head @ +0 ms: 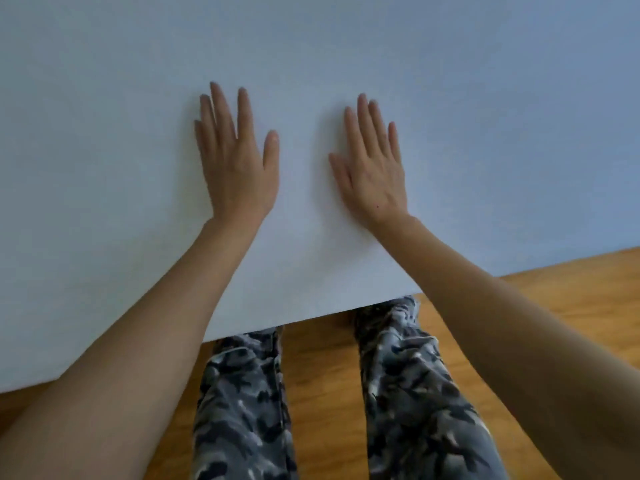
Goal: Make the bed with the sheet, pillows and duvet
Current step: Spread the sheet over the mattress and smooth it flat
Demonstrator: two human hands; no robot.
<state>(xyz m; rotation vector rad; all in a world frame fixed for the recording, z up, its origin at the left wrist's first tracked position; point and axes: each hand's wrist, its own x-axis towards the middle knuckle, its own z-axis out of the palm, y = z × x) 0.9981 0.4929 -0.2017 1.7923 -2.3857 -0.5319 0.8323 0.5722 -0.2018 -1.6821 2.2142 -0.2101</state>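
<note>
Both hands, left hand [239, 161] and right hand [374, 168], lie spread flat on the smooth pale-blue fabric sheet [485, 98] near the bed's front edge; uneven pushing may wrinkle it.

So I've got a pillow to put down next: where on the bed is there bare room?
The white sheet lies bare beyond both hands' fingertips and out to either side. The left hand and right hand press flat near the front edge, with a narrow free strip between them. No pillow or duvet shows in this view.
</note>
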